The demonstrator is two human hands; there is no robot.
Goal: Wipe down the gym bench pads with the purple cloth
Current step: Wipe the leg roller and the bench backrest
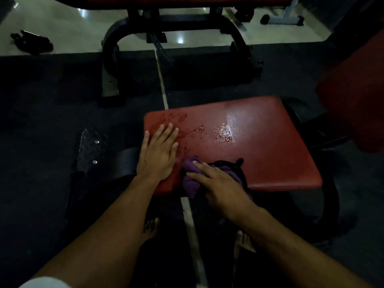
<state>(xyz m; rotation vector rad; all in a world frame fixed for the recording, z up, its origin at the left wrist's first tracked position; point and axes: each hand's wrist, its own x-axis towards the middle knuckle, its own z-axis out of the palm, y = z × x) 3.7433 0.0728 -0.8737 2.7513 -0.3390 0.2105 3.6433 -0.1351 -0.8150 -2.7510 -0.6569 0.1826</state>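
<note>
Wiping red seat pad [259, 154] near its front edge, purple cloth [192, 179] under right hand [220, 188].

Left hand [159, 152] flat on pad's front-left corner, fingers straight and spread, holding nothing, just bracing. Right hand pressing cloth onto pad's front edge, fingers mostly extended over the bunched fabric; black strap or cord [239, 169] tangled beside cloth under same hand, can't tell if gripped. Droplets [224, 132] beaded mid-pad, smeared wet patch [174, 117] at pad's far-left corner, both beyond the cloth, not yet wiped. Risks: cloth half hanging off pad's front edge, could slip to floor mat [62, 100] on a pull stroke; bunched cloth likely to streak rather than absorb; strap could drag through wet area; braced palm may slide on wet vinyl. Second red pad [357, 100] right of seat pad untouched.
</note>
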